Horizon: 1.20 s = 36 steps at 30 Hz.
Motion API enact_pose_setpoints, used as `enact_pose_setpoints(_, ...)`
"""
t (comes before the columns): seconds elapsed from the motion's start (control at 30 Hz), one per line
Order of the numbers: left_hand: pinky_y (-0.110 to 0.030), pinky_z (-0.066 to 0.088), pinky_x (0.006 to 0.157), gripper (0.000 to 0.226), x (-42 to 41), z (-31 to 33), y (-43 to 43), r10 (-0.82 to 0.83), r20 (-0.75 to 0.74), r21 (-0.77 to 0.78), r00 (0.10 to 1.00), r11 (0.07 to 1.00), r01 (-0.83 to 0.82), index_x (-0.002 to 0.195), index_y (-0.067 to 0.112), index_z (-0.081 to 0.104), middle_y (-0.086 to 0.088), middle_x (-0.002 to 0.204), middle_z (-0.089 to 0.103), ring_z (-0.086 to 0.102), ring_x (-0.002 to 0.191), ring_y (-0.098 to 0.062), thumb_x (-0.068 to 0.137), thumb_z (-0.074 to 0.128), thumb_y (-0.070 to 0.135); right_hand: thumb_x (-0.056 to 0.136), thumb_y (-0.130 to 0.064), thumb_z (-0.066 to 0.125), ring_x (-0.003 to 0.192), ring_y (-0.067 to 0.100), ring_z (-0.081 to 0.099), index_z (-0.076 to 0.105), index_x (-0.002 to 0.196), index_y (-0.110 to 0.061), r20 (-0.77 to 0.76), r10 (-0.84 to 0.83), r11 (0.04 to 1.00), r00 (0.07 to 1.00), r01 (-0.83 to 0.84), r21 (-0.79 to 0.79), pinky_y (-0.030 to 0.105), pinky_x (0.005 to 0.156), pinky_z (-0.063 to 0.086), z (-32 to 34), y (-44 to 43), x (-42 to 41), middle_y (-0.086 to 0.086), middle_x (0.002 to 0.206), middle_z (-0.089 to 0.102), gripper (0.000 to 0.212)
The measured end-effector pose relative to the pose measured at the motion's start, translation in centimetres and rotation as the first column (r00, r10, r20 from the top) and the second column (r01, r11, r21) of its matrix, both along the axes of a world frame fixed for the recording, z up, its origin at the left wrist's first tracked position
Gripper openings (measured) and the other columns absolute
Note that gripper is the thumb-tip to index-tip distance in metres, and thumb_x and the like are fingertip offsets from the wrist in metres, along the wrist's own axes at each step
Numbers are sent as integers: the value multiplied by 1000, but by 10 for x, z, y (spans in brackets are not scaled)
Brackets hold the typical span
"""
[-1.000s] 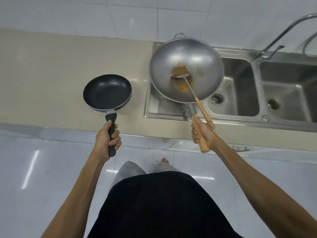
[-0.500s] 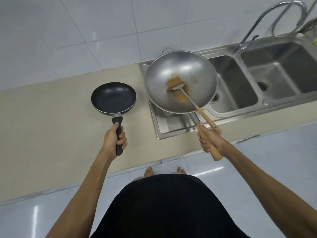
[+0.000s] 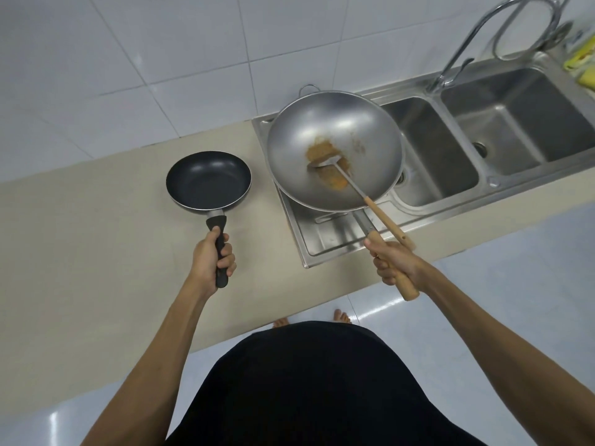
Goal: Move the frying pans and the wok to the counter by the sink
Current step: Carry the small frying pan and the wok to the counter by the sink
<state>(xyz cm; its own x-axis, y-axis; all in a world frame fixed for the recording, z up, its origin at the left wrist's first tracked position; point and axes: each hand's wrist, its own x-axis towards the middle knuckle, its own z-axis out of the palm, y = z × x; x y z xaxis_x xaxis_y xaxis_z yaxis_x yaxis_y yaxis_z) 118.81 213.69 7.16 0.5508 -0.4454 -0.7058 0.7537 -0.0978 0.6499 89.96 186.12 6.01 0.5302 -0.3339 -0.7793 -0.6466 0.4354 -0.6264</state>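
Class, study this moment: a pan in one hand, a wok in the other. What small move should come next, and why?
Probably lower the frying pan onto the beige counter beside the sink. The left hand holds it above bare countertop, while the wok in the right hand hangs over the drainboard, not the counter.

I see my two arms, and both are bare all the way up, with no sleeves. My left hand [image 3: 211,259] and right hand [image 3: 394,260] have no gloves, rings or watch. I wear a black top [image 3: 322,387] that looks wide and loose. My bare toes [image 3: 341,316] peek out below it.
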Motion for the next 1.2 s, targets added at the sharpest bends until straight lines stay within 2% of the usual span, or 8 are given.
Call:
enact_pose_setpoints(0.2, -18, 28, 28, 33, 7, -9, -1, -17, 1, 7, 1000, 1000, 17, 80, 15, 48, 6, 46, 35, 26, 27, -7, 105, 38, 36, 78, -58, 79, 42, 12, 44, 55, 76, -17, -52, 40, 998, 998, -43, -52, 25, 41, 43, 1, 1, 8, 1, 56, 52, 48)
enact_pose_setpoints(0.37, -19, 29, 28, 33, 7, -16, -4, -15, 5, 23, 1000, 1000, 15, 81, 14, 49, 5, 46, 36, 26, 27, -8, 104, 39, 36, 86, -41, 77, 45, 16, 56, 60, 96, -6, -191, 90, 977, 977, -124, -175, 29, 46, 52, -6, 6, 12, 4, 56, 59, 40)
enact_pose_setpoints(0.57, -20, 31, 29, 32, 3, -28, -4, -7, -4, 28, 1000, 1000, 7, 82, 14, 50, 5, 47, 37, 27, 28, -8, 104, 40, 36, 92, -32, 69, 41, 14, 53, 59, 94, -3, -306, 34, 923, 951, -147, -355, 27, 42, 49, -16, 15, 11, 8, 62, 57, 30)
enact_pose_setpoints(0.63, -20, 31, 29, 32, 2, -30, -4, -9, 5, 31, 1000, 999, 9, 83, 13, 49, 4, 47, 36, 27, 28, -9, 104, 40, 36, 93, -29, 68, 40, 14, 53, 58, 97, -2, -331, 22, 888, 943, -170, -427, 25, 39, 47, -18, 18, 12, 9, 64, 58, 29)
enact_pose_setpoints(0.77, -20, 31, 29, 32, -3, -31, -8, -7, 7, 21, 1000, 1000, 7, 83, 13, 49, 3, 47, 36, 27, 28, -9, 104, 40, 35, 97, -24, 63, 42, 20, 60, 57, 100, -3, -398, 52, 757, 916, -296, -583, 22, 34, 43, -22, 21, 13, 10, 67, 64, 22)
enact_pose_setpoints(0.87, -19, 31, 29, 32, -6, -32, -10, 1, 9, 18, 1000, 1000, -2, 83, 13, 48, 2, 47, 35, 26, 27, -10, 105, 39, 34, 99, -23, 61, 42, 20, 60, 57, 98, -3, -400, 80, 714, 913, -332, -616, 21, 34, 42, -25, 21, 13, 8, 64, 63, 21)
enact_pose_setpoints(1.03, -19, 31, 30, 33, -6, -33, -15, -25, 46, 37, 999, 999, 24, 83, 12, 48, 1, 48, 35, 26, 27, -10, 105, 39, 35, 100, -25, 59, 41, 20, 61, 54, 92, -8, -405, 88, 696, 910, -347, -629, 20, 33, 42, -27, 19, 11, 8, 61, 63, 20)
enact_pose_setpoints(1.2, -20, 32, 30, 34, -9, -35, -19, -17, 26, 26, 1000, 1000, 16, 84, 12, 49, 2, 48, 35, 27, 28, -10, 105, 39, 36, 101, -27, 59, 42, 21, 63, 56, 99, -4, -413, 91, 697, 906, -354, -623, 21, 33, 42, -27, 15, 11, 7, 65, 63, 23)
